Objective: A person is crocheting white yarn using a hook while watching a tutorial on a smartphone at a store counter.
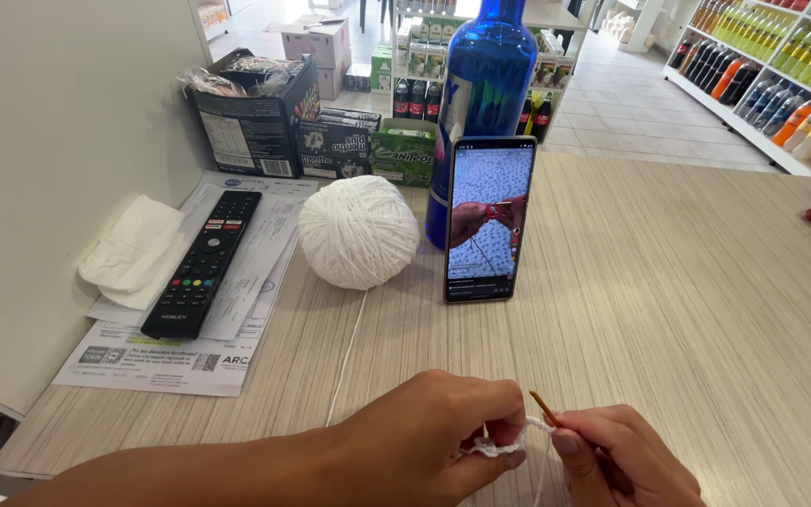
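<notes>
Shop table (687, 310) at frame bottom: left hand (434, 432) pinches white crochet yarn (495, 448), right hand (617, 455) grips a hook (544, 407).

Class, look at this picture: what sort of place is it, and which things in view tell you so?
Probably a small shop: shelves of bottled drinks, a stocked display rack and cardboard boxes on the tiled floor stand behind the wooden counter.

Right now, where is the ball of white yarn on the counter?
In the head view, the ball of white yarn sits left of centre on the counter, between the black remote control and the upright phone, beyond the hands.
</notes>
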